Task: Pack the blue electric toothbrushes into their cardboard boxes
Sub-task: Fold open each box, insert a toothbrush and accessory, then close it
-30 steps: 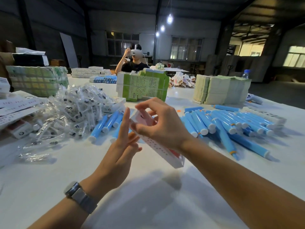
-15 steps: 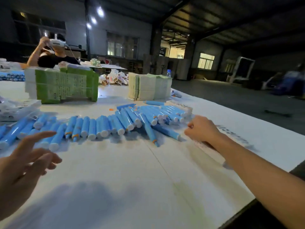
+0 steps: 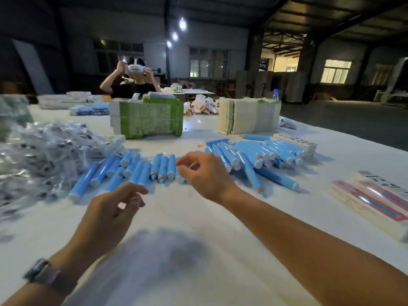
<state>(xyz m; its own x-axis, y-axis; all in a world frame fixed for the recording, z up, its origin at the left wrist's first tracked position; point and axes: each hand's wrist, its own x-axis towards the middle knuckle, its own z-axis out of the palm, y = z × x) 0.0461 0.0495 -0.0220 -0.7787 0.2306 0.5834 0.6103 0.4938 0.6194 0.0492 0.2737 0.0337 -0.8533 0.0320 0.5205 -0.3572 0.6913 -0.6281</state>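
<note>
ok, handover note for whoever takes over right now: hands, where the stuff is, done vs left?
Left hand: holds nothing, fingers loosely curled, above the table.
Right hand: holds nothing, reaching over the blue toothbrushes.
More toothbrushes are piled at right.
Closed boxes lie at the right edge; flat box stacks stand behind.
Done: a few boxes, apparently.
Left: pick a toothbrush, box it; many remain loose.

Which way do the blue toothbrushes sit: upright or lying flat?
Lying flat: the blue toothbrushes rest lengthwise on the white table.
</note>
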